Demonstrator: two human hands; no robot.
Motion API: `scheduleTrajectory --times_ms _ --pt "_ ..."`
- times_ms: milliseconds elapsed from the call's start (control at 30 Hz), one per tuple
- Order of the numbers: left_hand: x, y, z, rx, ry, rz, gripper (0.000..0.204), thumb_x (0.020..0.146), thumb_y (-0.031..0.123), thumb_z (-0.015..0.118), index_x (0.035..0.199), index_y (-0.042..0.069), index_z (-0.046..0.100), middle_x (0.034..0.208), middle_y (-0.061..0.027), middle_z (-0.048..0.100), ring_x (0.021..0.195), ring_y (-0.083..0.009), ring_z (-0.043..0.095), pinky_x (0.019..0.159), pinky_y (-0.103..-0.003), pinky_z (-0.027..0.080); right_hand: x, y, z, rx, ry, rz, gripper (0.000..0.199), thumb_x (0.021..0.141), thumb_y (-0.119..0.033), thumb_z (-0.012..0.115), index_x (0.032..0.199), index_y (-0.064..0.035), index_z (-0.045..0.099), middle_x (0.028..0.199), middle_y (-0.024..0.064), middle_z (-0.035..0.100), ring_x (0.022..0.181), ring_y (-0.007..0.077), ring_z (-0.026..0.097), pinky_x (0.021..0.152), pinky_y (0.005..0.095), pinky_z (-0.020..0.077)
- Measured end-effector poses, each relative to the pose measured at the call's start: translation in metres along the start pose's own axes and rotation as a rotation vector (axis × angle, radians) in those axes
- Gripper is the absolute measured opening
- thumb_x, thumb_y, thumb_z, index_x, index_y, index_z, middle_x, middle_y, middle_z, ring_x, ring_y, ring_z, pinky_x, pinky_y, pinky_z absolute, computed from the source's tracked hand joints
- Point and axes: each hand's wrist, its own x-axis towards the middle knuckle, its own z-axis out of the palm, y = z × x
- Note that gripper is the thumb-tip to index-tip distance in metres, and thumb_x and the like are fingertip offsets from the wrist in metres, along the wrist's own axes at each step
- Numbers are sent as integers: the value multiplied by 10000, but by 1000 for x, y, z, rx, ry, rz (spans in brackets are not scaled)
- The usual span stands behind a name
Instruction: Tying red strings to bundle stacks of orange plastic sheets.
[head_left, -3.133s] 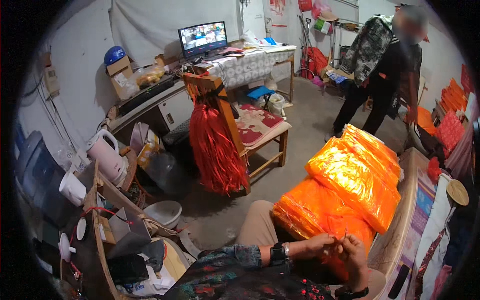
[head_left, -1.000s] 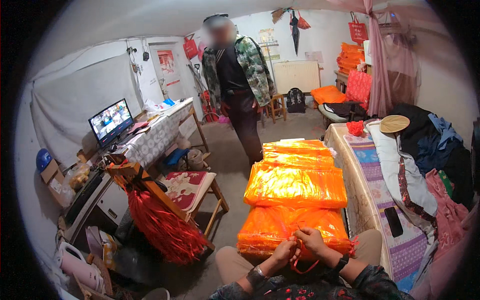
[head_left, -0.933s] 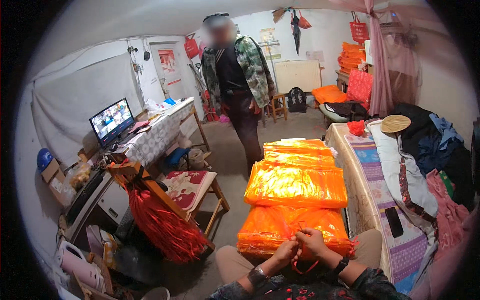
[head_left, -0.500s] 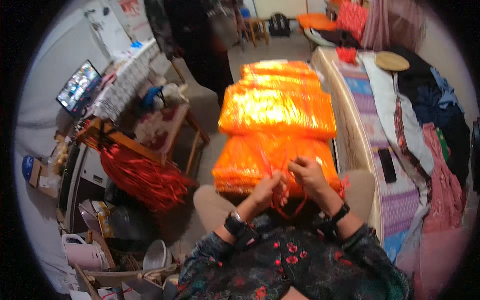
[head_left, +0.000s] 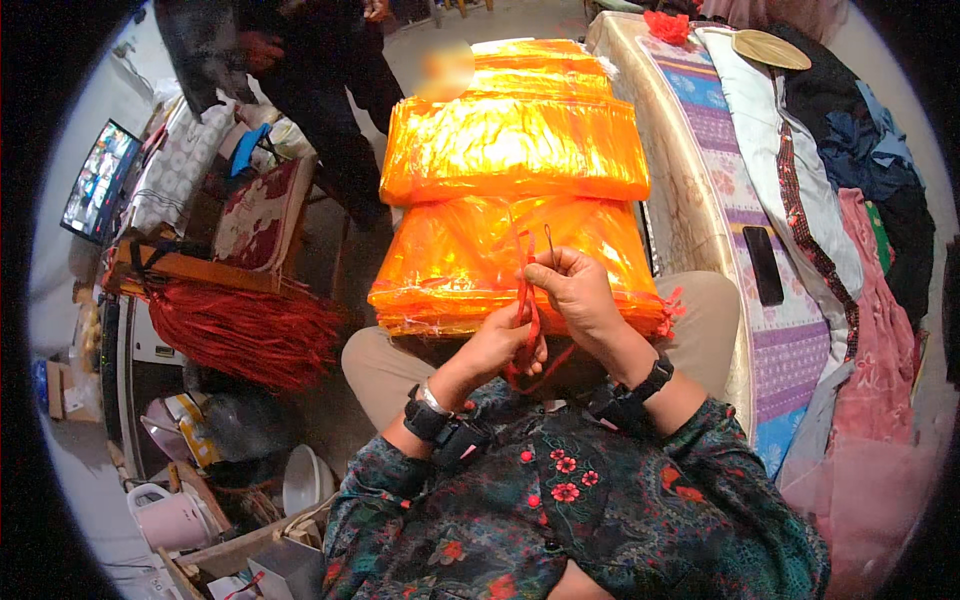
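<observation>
A red ribbon (head_left: 528, 310) runs through the closed fingers of my left hand (head_left: 507, 340) and hangs in a loop below it. Pinched in my right hand (head_left: 578, 290) is a thin dark wire-like tool (head_left: 549, 240) that looks looped at its tip; the upper ribbon comes up close to these fingers. Both hands are in front of a stack of shiny orange mesh or plastic bags (head_left: 510, 245), resting at my knees. A thicker folded bundle (head_left: 515, 150) lies across the stack's far part. Small red ties (head_left: 670, 310) stick out at its right near corner.
On my right is a bed (head_left: 720, 170) with clothes and a black phone (head_left: 763, 265). To the left, red strips (head_left: 245, 335) hang from a wooden chair (head_left: 200, 268). A person in dark clothes (head_left: 320, 70) stands beyond it. A pink pot (head_left: 170, 515) sits at lower left.
My view has tilted down and shifted, so the stack appears higher and farther left. Both hands stay close together at the ribbon; the wire-like tool now shows clearly above my right fingers.
</observation>
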Motion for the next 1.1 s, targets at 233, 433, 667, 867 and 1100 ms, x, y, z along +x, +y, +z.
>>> scheduleTrajectory --times_ms 233,433,667,867,1100 --pt "11 24 -5 -392 -103 326 313 876 148 513 1142 -13 473 918 -80 606 807 -159 618 737 -291 508 -3 10 -1 -111 84 -138 65 807 -30 635 839 -6 585 723 42 611 613 83 569 559 210 475" --pt "22 14 7 -213 90 321 244 959 254 407 986 50 539 638 13 542 518 -46 495 469 -161 404 2 5 -6 -32 110 -148 65 820 -29 618 860 3 579 745 48 615 619 90 575 561 209 477" --pt "24 4 15 -149 74 326 253 966 259 393 958 53 541 632 14 532 502 -38 455 473 -163 354 12 -14 -12 38 141 -142 79 818 -45 623 885 -14 596 876 81 660 640 65 559 550 174 439" --pt "19 3 21 -118 55 329 245 962 263 406 979 60 541 635 19 522 513 -41 448 480 -168 353 15 -25 -14 142 149 -162 76 819 -51 628 885 -39 592 855 63 668 522 10 444 439 145 323" --pt "14 -6 20 -33 52 351 220 962 237 409 933 75 555 630 52 510 509 -19 420 470 -156 322 15 -31 -15 159 169 -202 86 811 -42 637 873 -52 578 850 72 670 492 5 428 403 142 288"
